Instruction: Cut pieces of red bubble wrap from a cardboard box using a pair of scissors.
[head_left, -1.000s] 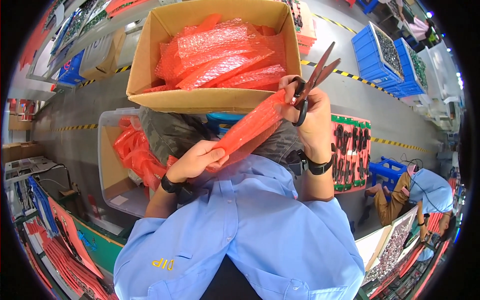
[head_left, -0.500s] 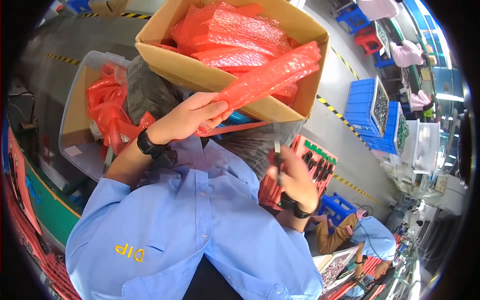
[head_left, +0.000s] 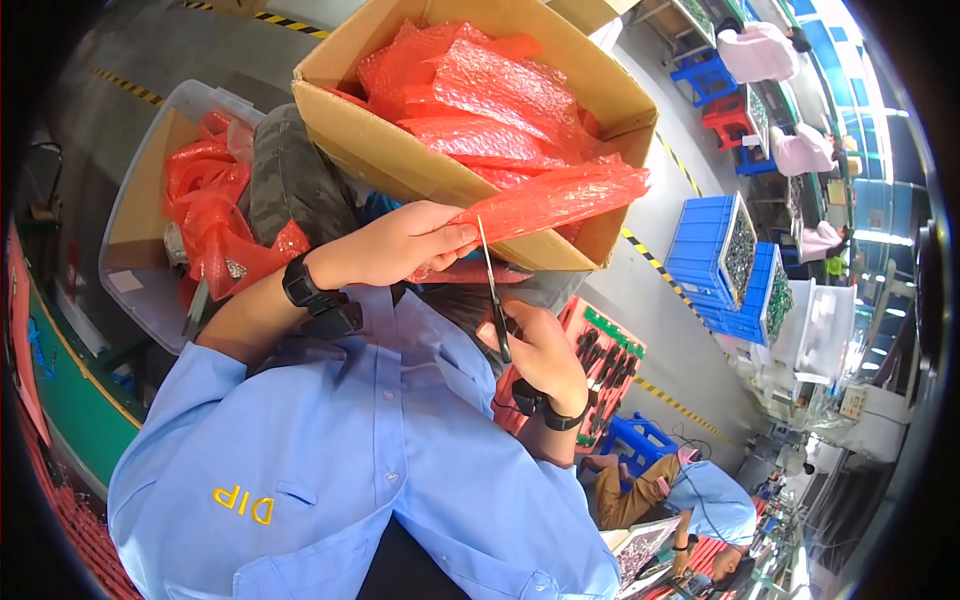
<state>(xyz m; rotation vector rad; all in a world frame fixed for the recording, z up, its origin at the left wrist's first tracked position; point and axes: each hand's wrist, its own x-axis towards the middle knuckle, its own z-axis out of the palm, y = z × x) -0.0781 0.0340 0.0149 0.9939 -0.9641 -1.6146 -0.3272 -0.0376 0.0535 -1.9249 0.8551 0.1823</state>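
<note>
Factory floor fills the background. At frame centre I see the left hand [head_left: 400, 245] pinching a red bubble-wrap strip [head_left: 550, 200] over the cardboard box [head_left: 440, 175]; the right hand [head_left: 540, 350] grips scissors [head_left: 493, 290], blades closed. Cutting seems imminent; blades must open first.

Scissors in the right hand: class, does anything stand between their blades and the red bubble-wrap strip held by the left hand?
Nothing visible does. The scissors in the right hand point up, their tip right at the red bubble-wrap strip, which the left hand pinches in front of the cardboard box. Only open air lies between them.
</note>
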